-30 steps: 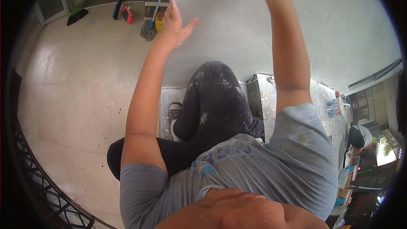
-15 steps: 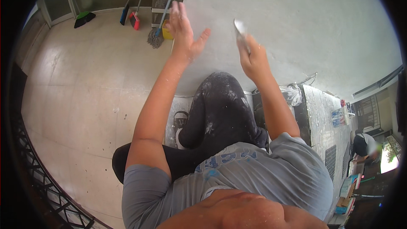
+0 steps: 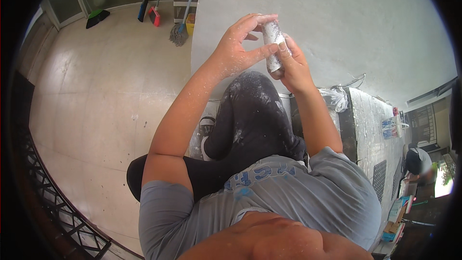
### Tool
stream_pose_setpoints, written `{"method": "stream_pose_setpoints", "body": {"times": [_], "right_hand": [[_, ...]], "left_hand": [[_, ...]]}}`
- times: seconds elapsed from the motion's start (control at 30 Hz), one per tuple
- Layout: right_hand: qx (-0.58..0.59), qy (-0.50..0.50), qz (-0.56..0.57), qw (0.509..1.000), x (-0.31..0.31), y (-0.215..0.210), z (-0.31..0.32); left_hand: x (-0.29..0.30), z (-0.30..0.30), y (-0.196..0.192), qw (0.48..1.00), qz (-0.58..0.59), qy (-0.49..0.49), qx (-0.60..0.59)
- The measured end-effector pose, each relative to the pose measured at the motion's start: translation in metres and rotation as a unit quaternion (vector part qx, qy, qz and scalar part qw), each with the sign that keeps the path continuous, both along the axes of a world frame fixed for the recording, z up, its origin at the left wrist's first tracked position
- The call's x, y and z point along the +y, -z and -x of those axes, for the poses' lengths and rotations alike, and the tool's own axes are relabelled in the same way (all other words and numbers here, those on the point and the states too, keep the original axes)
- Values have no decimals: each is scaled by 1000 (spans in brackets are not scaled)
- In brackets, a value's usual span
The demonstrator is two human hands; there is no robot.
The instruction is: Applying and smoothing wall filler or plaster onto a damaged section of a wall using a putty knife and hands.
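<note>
White plaster dust coats the putty knife (image 3: 273, 47), held up in front of the pale wall (image 3: 337, 24) at about 12 o'clock in the view. Blade flat and smeared white, roughly upright, tilted a little toward 11 o'clock.

Right hand (image 3: 293, 70) closed around the lower part of the tool, fingers wrapped on the handle, thumb lying along the blade's right edge. Firm grasp, fingers pressed together.

Left hand (image 3: 238, 48) comes in from 9 o'clock of the blade. Thumb and index fingertip touch the blade, index curling over its top end, thumb pressing lower on the face; remaining fingers loosely spread. Pinching the blade rather than gripping it. Speckled with white flecks, as is the forearm.

Below the hands, at centre: person's raised knee in dark trousers (image 3: 250, 115), heavily dusted white. Grey T-shirt (image 3: 288, 197) fills 6 o'clock.

Around:
- Tiled floor (image 3: 96, 106), glossy beige, from 8 to 10 o'clock.
- Mop (image 3: 180, 31), broom (image 3: 143, 9) and another long-handled tool leaning near 11 o'clock, beside the wall's corner.
- Green dustpan-like object (image 3: 97, 18) at 10 o'clock, small and unclear.
- Crumpled clear plastic bag (image 3: 336, 98) on a dark, paint-splashed bench (image 3: 365, 125) at 3 o'clock.
- Dark metal railing (image 3: 48, 202) along 7 to 8 o'clock.
- Another person (image 3: 417, 161), crouched, far off at 4 o'clock.
</note>
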State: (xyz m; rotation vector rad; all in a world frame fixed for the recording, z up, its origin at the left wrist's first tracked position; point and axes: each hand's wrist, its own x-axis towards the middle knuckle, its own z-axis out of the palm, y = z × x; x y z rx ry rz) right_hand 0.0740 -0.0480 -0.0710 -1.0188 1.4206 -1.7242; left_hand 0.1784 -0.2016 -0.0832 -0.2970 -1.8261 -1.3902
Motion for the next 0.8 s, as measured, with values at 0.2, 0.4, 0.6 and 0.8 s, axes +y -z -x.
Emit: {"method": "stream_pose_setpoints", "body": {"times": [0.2, 0.4, 0.6, 0.8], "right_hand": [[116, 40, -27, 992, 6, -6, -9], [104, 8, -17, 994, 12, -8, -15], [-32, -124, 134, 983, 9, -8, -8], [-1, 11, 216, 976, 14, -16, -15]], "left_hand": [[2, -1, 0, 1000, -4, -27, -11], [0, 3, 1, 984, -151, 87, -34], [3, 4, -2, 939, -333, 48, 65], [-14, 0, -6, 919, -370, -83, 110]]}}
